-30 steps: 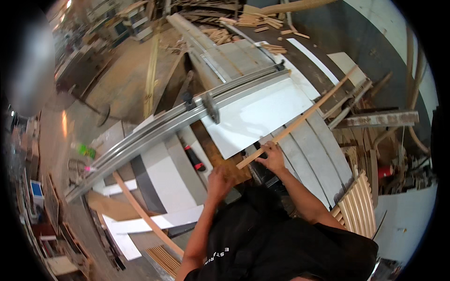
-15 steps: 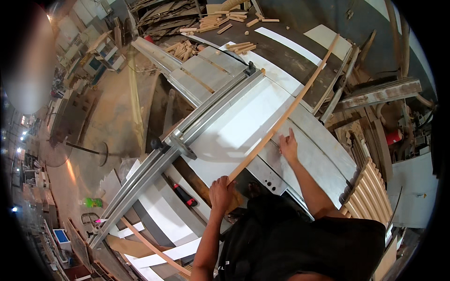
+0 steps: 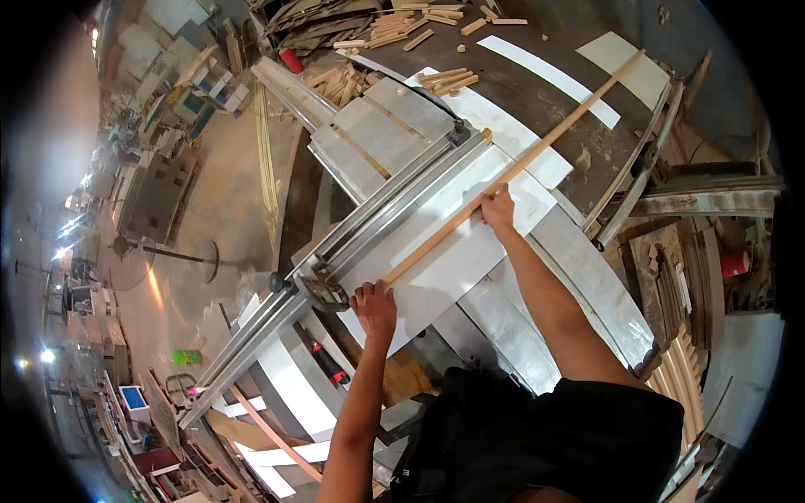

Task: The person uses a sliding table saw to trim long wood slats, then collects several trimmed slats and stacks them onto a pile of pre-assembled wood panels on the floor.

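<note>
A long, thin wooden strip lies slantwise over the saw table, its far end reaching up to the right. My left hand is closed on the strip's near end, close to the metal fence rail. Farther along, my right hand grips the same strip, fingers curled over its edge. Beneath the strip is a white panel on the grey metal table. The clamp-like stop on the rail sits just left of my left hand.
Short wooden offcuts are scattered on the dark board at the back. A red-and-black tool lies left of my left forearm. Ribbed wooden pieces stand at the right. A standing fan is on the floor at the left.
My right hand has moved from pointing above the table to gripping the strip. My left hand has shifted up and left, bringing the strip's near end closer to the rail.
</note>
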`<state>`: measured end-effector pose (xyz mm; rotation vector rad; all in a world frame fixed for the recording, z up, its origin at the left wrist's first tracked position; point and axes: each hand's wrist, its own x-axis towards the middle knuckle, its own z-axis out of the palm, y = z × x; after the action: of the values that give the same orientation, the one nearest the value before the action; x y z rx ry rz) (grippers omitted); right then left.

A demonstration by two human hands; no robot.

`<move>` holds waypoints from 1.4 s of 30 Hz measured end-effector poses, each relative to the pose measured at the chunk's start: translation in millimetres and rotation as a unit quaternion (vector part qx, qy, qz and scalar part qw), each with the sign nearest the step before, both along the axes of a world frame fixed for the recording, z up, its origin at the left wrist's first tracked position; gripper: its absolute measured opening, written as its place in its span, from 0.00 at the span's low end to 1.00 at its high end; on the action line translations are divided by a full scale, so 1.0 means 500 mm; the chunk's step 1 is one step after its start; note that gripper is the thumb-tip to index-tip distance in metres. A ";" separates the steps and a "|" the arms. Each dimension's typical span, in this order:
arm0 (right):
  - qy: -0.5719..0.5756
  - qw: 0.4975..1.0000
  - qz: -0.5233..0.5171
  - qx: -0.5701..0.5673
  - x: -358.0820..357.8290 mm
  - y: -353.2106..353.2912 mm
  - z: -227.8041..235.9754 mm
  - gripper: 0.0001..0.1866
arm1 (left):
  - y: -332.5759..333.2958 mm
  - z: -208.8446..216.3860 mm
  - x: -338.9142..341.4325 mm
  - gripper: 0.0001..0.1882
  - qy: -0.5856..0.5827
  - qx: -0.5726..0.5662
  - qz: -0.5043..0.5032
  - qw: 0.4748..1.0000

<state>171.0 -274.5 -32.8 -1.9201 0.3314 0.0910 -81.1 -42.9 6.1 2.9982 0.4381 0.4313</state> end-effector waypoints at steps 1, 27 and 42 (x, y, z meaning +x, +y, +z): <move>-0.013 1.000 -0.001 -0.007 0.015 0.005 -0.010 0.22 | 0.007 0.002 0.014 0.09 0.010 0.007 -0.002 1.000; -0.044 0.998 0.001 0.051 0.087 0.133 -0.013 0.09 | 0.043 0.019 0.245 0.41 -0.035 -0.055 0.004 0.998; -0.015 1.000 0.014 0.015 0.013 0.195 0.016 0.14 | 0.084 0.029 0.223 0.40 0.070 -0.024 -0.071 0.995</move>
<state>177.3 -177.1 -24.7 -1.8954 0.2822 0.0844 30.5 -1.1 20.6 2.9971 0.2380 0.1969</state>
